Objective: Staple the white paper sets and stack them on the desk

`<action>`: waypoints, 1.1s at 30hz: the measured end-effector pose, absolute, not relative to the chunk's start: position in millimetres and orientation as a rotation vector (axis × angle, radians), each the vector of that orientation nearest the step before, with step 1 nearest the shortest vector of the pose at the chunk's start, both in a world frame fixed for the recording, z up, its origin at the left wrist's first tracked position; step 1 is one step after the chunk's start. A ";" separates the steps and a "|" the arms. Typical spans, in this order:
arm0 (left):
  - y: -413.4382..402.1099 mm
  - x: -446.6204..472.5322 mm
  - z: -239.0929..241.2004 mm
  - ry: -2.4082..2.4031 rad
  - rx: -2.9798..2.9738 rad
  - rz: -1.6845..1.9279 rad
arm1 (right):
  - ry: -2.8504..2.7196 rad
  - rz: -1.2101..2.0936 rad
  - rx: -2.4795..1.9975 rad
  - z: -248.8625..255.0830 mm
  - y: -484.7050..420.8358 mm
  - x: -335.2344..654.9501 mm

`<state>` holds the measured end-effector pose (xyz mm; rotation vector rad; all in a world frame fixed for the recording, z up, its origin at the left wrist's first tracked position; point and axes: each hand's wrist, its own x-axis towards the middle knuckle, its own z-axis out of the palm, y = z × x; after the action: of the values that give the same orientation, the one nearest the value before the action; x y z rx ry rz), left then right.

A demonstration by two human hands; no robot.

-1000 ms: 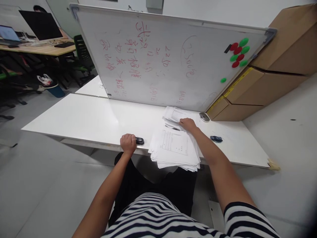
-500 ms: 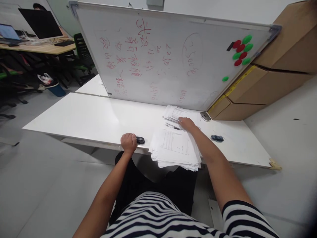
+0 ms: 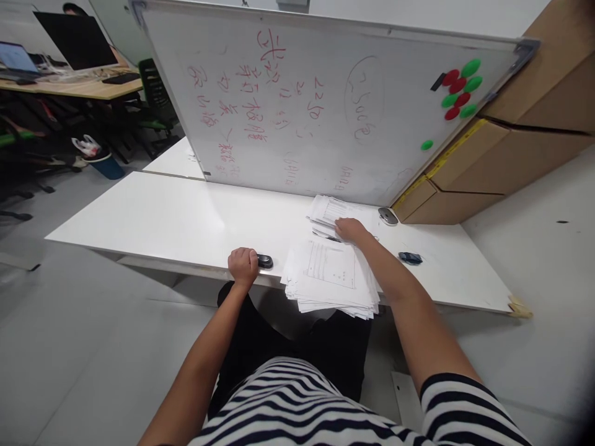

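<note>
A person in a striped shirt (image 3: pixel 297 402) faces a white table (image 3: pixel 153 214), the grip of the left hand (image 3: pixel 243 266) clamped around a black stapler-like tool (image 3: pixel 265 261) at the front edge. The right hand (image 3: pixel 349 230) touches the rear paper stack (image 3: pixel 324 209); whether its grip pinches sheets cannot be told. A larger paper pile (image 3: pixel 330 272) overhangs the edge between the arms, before a whiteboard (image 3: pixel 320 136).

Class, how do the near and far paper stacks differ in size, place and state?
The near stack looks larger than the far stack. The near stack juts past the table's front edge; the far stack lies close to the whiteboard. The right hand touches the far stack, while the near stack's top sheet shows largely uncovered. Both hold white, printed sheets.
</note>
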<state>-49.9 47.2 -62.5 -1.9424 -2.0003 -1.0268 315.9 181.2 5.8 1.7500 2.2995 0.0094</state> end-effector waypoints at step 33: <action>47.4 -51.3 -67.4 -2.002 -1.954 -1.061 | 2.209 0.061 1.695 3.4 171.2 297.4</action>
<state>-51.3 47.4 -67.4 -1.9544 -2.0016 -1.0611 297.4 171.2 3.4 1.6946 2.2088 0.0610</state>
